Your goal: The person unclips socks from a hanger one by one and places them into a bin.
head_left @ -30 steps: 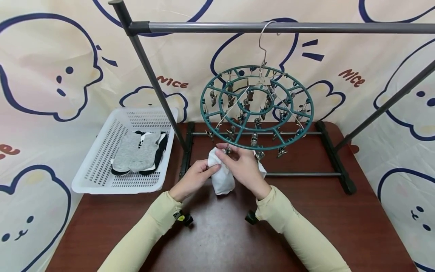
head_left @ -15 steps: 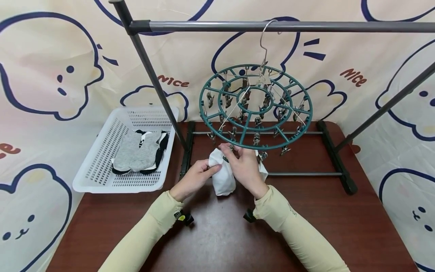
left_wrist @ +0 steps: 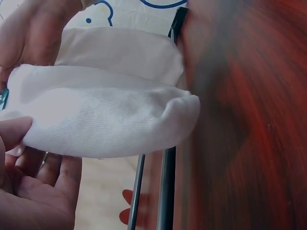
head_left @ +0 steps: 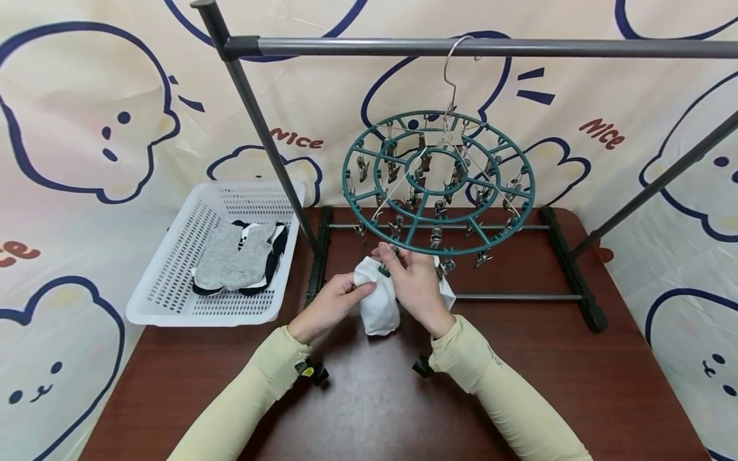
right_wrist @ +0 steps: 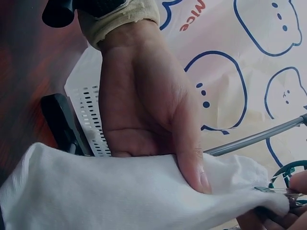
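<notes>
My left hand (head_left: 331, 304) pinches a white sock (head_left: 380, 310) near its upper end, thumb on the front in the left wrist view. The sock's closed end (left_wrist: 182, 115) hangs free. My right hand (head_left: 418, 285) pinches a small metal clip (right_wrist: 276, 190) at the sock's top edge, under the near rim of a round green clip hanger (head_left: 412, 246). In the right wrist view the clip's end overlaps the sock's edge. A second white sock (left_wrist: 120, 52) hangs just behind, partly hidden by my right hand in the head view.
The hanger hangs by its hook from a grey rack bar (head_left: 346, 47), with several loose clips dangling around it. At left, a white perforated basket (head_left: 144, 307) holds grey, black and white folded socks (head_left: 230, 259). The rack's base (head_left: 519, 296) stands on the brown table (head_left: 519, 358).
My right fingers and the clip have shifted slightly right. The sock's upper edge sits a little lower, and the hanger has swayed slightly. My left hand keeps its hold.
</notes>
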Demonstrator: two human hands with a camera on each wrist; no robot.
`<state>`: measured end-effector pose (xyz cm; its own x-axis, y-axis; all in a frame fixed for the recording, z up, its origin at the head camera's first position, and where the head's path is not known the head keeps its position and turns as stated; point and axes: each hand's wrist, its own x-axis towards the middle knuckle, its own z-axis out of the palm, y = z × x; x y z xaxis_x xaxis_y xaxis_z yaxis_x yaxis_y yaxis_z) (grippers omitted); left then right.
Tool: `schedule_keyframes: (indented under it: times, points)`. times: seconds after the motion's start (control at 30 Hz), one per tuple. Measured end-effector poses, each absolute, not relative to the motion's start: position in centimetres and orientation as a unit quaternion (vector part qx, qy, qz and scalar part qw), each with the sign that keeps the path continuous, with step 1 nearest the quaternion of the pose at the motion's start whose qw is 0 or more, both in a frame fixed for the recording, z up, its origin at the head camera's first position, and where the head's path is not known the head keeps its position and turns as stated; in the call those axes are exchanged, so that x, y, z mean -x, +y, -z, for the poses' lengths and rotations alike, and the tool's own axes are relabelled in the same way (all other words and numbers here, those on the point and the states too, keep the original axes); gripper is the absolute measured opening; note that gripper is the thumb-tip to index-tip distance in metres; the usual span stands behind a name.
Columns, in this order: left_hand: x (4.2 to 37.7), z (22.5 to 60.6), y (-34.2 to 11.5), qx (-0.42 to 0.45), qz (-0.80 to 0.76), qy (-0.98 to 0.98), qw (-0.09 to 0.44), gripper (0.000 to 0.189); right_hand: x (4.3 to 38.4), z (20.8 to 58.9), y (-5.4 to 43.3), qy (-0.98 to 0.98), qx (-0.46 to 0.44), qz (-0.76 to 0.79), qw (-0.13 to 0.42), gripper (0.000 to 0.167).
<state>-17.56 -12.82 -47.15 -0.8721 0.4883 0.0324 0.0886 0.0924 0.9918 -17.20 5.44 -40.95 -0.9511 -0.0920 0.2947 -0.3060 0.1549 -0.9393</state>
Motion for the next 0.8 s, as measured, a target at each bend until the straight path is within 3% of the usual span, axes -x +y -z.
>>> schedule_keyframes:
  times: [0.53,0.8]
  points:
    - [15.6,45.8,-15.2,-0.229,-0.543,0.787,0.184,0.023,17.1,40.9,5.6,-0.756,-0.148,-0.635,0.065,0.036]
    - [15.4,43.6,-18.2,-0.238,-0.528,0.803,0.144,0.018,17.2,40.8,5.5,-0.72,-0.137,-0.679,0.031,0.035]
